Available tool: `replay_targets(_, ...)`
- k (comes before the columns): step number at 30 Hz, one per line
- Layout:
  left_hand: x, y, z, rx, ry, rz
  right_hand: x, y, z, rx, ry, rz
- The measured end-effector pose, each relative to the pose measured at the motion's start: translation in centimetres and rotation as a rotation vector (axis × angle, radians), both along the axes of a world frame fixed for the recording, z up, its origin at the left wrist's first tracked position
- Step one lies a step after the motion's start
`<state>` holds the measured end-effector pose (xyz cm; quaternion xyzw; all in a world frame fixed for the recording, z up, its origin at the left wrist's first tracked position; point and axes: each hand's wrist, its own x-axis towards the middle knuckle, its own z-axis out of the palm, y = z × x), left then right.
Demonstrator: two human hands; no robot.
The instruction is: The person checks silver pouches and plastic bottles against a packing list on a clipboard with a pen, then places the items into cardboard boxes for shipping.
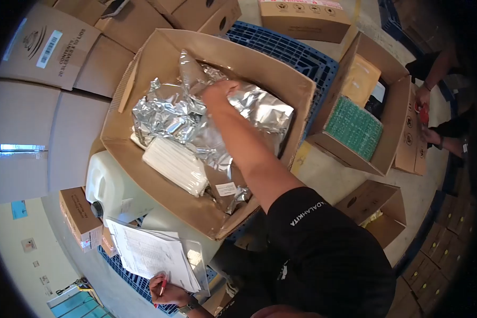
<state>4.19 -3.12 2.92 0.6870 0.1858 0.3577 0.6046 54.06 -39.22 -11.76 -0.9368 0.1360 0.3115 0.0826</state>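
Note:
A large open cardboard box (122, 151) holds crumpled silver foil bags (169, 114) and a stack of white wrapped strips (175, 165). My right hand (221, 91) reaches into the box with its fingers curled on the foil; exactly what they grip is hard to make out. Outside the box, my left hand (167, 290) is closed round a red pen (163, 286) at the lower edge of a clipboard with printed sheets (148, 253). A small white label (226, 189) lies near the box's front corner.
Stacked cartons (24, 127) stand at the left, beside a white jerrycan (111, 185). On the right, an open box (323, 139) holds green packs (353, 128) and a yellow envelope. Another person's hands (423, 98) are at a carton there. Blue pallets (281, 45) lie beneath.

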Motion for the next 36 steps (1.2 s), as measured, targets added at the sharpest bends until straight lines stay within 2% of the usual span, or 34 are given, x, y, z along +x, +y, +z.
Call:
replay_targets(1, -0.1, 0.3, 0.1, 0.006, 0.039, -0.001, -1.6, 2.1, 1.2, 0.07, -0.069, -0.066)
replay_targets(2, -0.2, 0.7, 0.1, 0.006, 0.054, -0.004, -3.1, 5.1, 1.2, 0.087, -0.086, 0.141)
replay_targets(3, -0.4, 1.2, -0.1, 0.041, 0.077, -0.026, -4.6, 7.8, 3.6, 0.268, -0.089, 0.186)
replay_targets(4, -0.6, 1.3, -0.2, 0.075, 0.095, -0.043, -6.5, 11.8, 4.1, 0.282, -0.197, 0.384)
replay_targets(5, -0.6, 1.3, -0.1, 0.095, 0.105, -0.032, -3.7, 21.4, -0.7, 0.355, -0.261, 0.367)
replay_targets(6, -0.8, 1.2, 0.0, 0.104, 0.104, -0.024, -5.6, 23.2, 1.9, 0.365, -0.262, 0.375)
replay_targets(7, -0.9, 1.4, -0.1, 0.062, 0.057, -0.05, -7.9, 24.4, 7.5, 0.26, -0.358, 0.465)
replay_targets(8, -0.7, 1.4, -0.2, 0.019, 0.009, -0.076, -8.4, 23.5, 10.6, 0.314, -0.513, 0.564)
replay_targets(9, -0.3, 0.3, -0.1, 0.02, -0.008, 0.006, -8.9, 22.7, 13.8, 0.351, -0.672, 0.666)
replay_targets(10, 0.1, 0.0, 0.2, 0.025, 0.001, 0.031, -7.6, 20.0, 14.6, 0.559, -0.883, 0.776)
replay_targets(11, 0.2, -0.2, 0.3, 0.058, 0.011, 0.021, -5.0, 18.7, 15.8, 0.651, -0.888, 0.684)
replay_targets(12, -0.1, -0.6, 0.3, 0.086, 0.025, 0.022, -2.0, 15.9, 15.5, 0.852, -0.92, 0.649)
replay_targets(13, -0.1, -0.9, 0.3, 0.11, 0.022, 0.017, -0.3, 12.3, 13.7, 1.103, -1.265, 0.525)
replay_targets(14, 0.0, -0.9, 0.3, 0.134, 0.025, 0.013, 0.4, 7.7, 15.9, 1.248, -0.762, 0.377)
replay_targets(16, 0.0, -0.8, 0.3, 0.122, 0.005, -0.024, 7.1, 4.1, 8.9, 1.265, -0.531, 0.152)
replay_targets(17, 0.0, -0.6, 0.2, 0.096, -0.007, -0.032, 7.8, -1.3, 5.2, 1.229, -0.383, 0.086)
replay_targets(18, -0.2, -0.5, 0.1, 0.066, -0.021, -0.041, 4.8, -5.0, 3.9, 1.037, -0.569, -0.172)
replay_targets(20, -0.4, -0.3, 0.0, 0.066, -0.009, -0.014, 1.3, -9.4, 3.2, 0.084, -0.363, 0.552)
replay_targets(22, -0.5, 0.0, -0.1, 0.066, -0.005, -0.014, 1.0, -9.5, -0.8, -0.031, 0.093, 0.473)
replay_targets(26, -1.0, 0.6, -0.5, 0.135, 0.022, -0.063, -0.2, -10.2, -7.2, -0.071, 0.162, 0.362)
replay_targets(27, -0.6, -0.1, -0.3, 0.153, -0.011, -0.053, -0.4, -12.1, -8.7, 0.212, 0.219, 0.321)
replay_targets(28, -0.3, -0.5, -0.2, 0.165, -0.05, -0.043, -0.5, -12.9, -8.3, 0.486, 0.27, 0.271)
replay_targets(29, -0.3, -0.4, -0.3, 0.136, -0.056, -0.033, -0.6, -13.5, -7.8, 0.213, 0.219, 0.182)
replay_targets(33, -1.0, 0.1, -0.8, 0.126, -0.06, -0.052, -4.9, -12.8, -2.5, 0.291, 0.023, 0.061)
replay_targets(36, -1.1, 0.3, -0.7, 0.072, -0.068, -0.079, -3.6, -9.9, 3.8, 0.094, -0.162, 0.256)
